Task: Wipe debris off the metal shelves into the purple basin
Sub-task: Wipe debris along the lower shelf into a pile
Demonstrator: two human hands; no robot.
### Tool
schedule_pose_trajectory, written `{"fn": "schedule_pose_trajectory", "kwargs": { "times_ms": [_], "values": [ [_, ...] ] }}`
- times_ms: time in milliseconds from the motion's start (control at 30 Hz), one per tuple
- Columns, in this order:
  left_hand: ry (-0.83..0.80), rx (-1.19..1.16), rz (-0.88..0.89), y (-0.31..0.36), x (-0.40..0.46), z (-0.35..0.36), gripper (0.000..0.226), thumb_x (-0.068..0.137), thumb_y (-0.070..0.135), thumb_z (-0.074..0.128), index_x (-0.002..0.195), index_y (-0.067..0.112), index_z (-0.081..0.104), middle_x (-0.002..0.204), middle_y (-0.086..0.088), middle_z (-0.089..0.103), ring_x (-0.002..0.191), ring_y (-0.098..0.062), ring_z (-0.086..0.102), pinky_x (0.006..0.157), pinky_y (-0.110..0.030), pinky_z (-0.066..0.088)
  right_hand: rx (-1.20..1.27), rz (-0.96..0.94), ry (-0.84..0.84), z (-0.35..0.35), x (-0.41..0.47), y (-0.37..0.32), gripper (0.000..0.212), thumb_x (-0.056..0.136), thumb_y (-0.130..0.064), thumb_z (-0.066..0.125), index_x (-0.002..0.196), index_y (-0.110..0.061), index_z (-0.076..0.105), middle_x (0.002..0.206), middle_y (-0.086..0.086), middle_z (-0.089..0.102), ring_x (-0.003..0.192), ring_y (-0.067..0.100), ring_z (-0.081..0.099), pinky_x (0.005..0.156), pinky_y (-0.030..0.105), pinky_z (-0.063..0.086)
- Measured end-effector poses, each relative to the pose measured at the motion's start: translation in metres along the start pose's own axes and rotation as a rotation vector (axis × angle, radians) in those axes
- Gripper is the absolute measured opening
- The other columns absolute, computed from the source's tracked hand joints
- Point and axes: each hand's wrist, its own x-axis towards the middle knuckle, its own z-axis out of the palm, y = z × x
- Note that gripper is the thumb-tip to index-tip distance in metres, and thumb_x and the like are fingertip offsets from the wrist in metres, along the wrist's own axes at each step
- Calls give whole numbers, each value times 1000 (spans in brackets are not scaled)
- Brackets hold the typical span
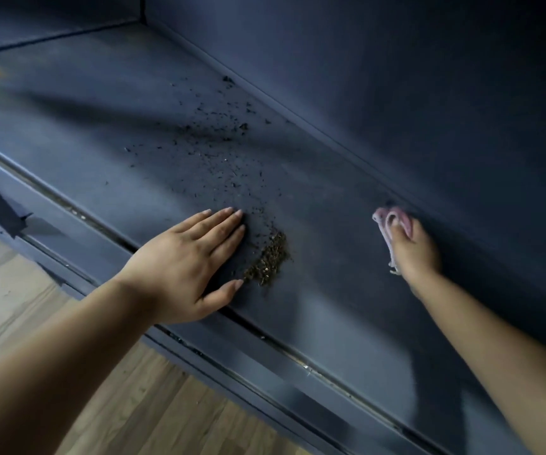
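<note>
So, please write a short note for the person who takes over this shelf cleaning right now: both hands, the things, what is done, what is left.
Left hand: open, flat on the dark metal shelf, beside the small brown debris pile.
Right hand: grips the pink cloth near the back wall.
Done: some debris is gathered into the pile.
Left: loose dark crumbs are scattered behind it; nothing is off the shelf yet. The purple basin is not in view.
</note>
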Motion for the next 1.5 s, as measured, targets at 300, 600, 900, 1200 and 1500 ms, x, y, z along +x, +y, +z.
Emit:
{"fn": "schedule_pose_trajectory", "kwargs": {
  "times_ms": [300, 600, 900, 1200, 1500],
  "values": [
    [5, -6, 3, 1, 0, -1, 79, 96, 55, 15, 135, -6, 48, 142, -24, 44, 130, -37, 44, 110, -40, 23, 7, -334, -201, 55, 3, -69, 35, 96, -25, 49, 130, -27, 53, 122, -1, 59, 105, 22, 59, 81, 30, 50],
    [-12, -9, -9, 2, 0, -5, 78, 96, 55, 17, 136, -6, 46, 142, -24, 44, 131, -37, 44, 113, -33, 13, 202, -672, -511, 70, -55, -81, 44, 92, -12, 58, 136, -15, 50, 144, 6, 44, 133, 14, 39, 110, 24, 30],
    [0, -3, -11, 2, 0, -3, 77, 97, 53, 18, 135, -7, 47, 143, -24, 43, 132, -36, 42, 113, -34, 15, 32, -137, 123, 10, 48, 4, 28, 95, -24, 47, 121, -22, 58, 114, 10, 65, 97, 31, 62, 81, 51, 53],
    [0, -3, -5, 2, -1, -1, 77, 97, 54, 16, 137, -5, 46, 144, -23, 41, 133, -35, 40, 112, -36, 17, 20, -260, -89, 40, 57, -40, 21, 95, -20, 48, 111, -26, 59, 107, 0, 65, 88, 24, 60, 69, 33, 52],
    [-19, -13, -14, 3, -1, -5, 76, 97, 54, 19, 138, -4, 45, 144, -22, 41, 133, -35, 41, 112, -35, 17, 344, -499, -318, 51, 16, -67, 32, 95, -8, 51, 126, -13, 55, 115, -6, 59, 106, 8, 55, 90, 20, 45]
  ]
}}
